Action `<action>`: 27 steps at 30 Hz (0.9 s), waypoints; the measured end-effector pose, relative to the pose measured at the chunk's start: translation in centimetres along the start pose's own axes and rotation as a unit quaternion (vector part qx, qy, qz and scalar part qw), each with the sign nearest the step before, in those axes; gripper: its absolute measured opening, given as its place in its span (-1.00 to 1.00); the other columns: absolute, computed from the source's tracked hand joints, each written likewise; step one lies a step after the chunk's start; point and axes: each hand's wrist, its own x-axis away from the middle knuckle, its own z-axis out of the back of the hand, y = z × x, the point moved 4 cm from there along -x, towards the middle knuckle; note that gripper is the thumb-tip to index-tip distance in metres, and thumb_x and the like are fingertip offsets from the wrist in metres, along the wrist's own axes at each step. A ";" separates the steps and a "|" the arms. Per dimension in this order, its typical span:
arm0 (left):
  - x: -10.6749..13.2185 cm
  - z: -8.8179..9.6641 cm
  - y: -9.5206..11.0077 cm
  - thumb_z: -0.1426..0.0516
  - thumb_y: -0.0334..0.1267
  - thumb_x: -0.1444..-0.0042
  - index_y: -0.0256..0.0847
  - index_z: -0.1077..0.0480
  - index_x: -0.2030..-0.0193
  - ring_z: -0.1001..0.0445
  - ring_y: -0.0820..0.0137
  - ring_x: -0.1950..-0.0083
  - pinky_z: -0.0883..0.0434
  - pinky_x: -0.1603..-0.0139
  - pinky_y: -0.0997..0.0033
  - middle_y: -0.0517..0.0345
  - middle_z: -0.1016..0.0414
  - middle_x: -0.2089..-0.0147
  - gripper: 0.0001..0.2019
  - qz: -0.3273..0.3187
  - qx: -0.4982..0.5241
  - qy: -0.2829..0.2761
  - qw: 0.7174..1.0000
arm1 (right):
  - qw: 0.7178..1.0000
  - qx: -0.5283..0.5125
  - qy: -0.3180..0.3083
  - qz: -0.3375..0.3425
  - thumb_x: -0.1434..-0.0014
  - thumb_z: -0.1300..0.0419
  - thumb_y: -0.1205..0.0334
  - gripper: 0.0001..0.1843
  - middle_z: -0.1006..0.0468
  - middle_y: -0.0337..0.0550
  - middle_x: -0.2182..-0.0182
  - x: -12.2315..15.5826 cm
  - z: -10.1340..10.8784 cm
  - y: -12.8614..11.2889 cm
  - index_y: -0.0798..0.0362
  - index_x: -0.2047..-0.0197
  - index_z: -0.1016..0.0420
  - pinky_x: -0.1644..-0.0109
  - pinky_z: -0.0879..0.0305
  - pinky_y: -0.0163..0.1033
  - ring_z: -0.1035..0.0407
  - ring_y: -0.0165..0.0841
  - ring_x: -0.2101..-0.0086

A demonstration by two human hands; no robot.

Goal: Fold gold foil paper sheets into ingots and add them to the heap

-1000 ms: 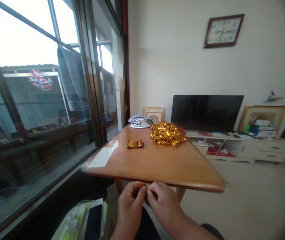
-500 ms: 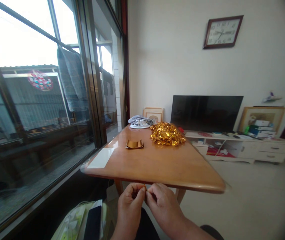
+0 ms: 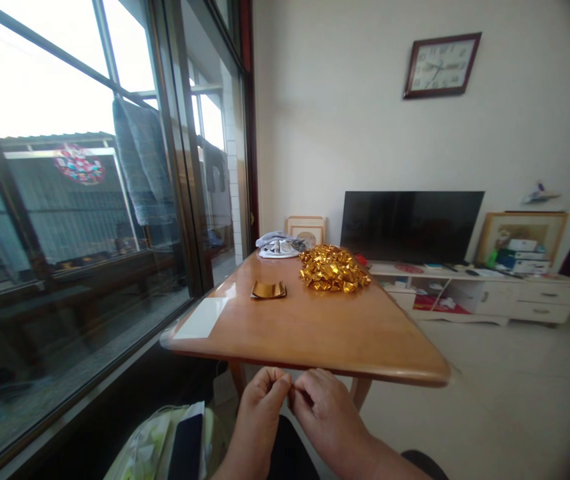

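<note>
Below the table's near edge, my left hand (image 3: pixel 261 408) and my right hand (image 3: pixel 323 408) meet with fingertips pinched together. Between them is a small piece of gold foil paper (image 3: pixel 289 400), mostly covered by the fingers, so its shape is hard to make out. On the wooden table (image 3: pixel 275 333) beyond lies a short stack of flat gold foil sheets (image 3: pixel 269 290), slightly curled. To its right is a large heap of folded gold foil pieces (image 3: pixel 333 270).
A grey and clear plastic bundle (image 3: pixel 281 245) sits at the table's far end. A white sheet (image 3: pixel 201 318) lies at the left edge. Beside my left arm, a dark phone (image 3: pixel 186 448) rests on a light green bag or cushion (image 3: pixel 137 447). Glass windows line the left.
The hands stay pinched in nearly the same place. The gold tip that stuck up between the fingertips is now covered, and a sliver shows lower, beside the right fingers.
</note>
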 end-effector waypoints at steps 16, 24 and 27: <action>0.3 0.5 0.2 -0.24 -0.05 -0.14 -0.23 -0.40 0.39 -0.25 0.49 0.43 -0.27 0.37 0.53 0.25 -0.33 0.43 -0.72 0.031 0.041 -0.031 0.998 | 0.928 -0.314 -0.053 -0.194 -0.22 -0.15 0.10 -0.73 -0.35 -0.31 0.57 0.5 -0.3 2.0 0.05 0.45 -0.32 0.45 -0.15 -0.38 -0.20 -0.47 0.52; 0.8 -0.4 -0.4 -0.29 -0.12 -0.12 -0.28 -0.43 0.35 -0.32 0.48 0.39 -0.28 0.34 0.51 0.18 -0.38 0.41 -0.75 0.068 0.092 -0.101 0.988 | 0.907 -0.366 -0.084 -0.192 -0.19 -0.20 -0.03 -0.65 -0.33 -0.32 0.56 0.7 -0.7 2.2 0.05 0.44 -0.32 0.47 -0.17 -0.40 -0.17 -0.48 0.52; 0.9 -0.3 -0.1 -0.28 -0.13 -0.13 -0.28 -0.44 0.35 -0.31 0.47 0.37 -0.29 0.32 0.50 0.16 -0.39 0.40 -0.76 0.060 0.089 -0.098 0.989 | 0.906 -0.368 -0.088 -0.190 -0.20 -0.19 0.00 -0.68 -0.32 -0.32 0.56 0.7 -0.7 2.3 0.05 0.44 -0.32 0.48 -0.16 -0.41 -0.16 -0.48 0.52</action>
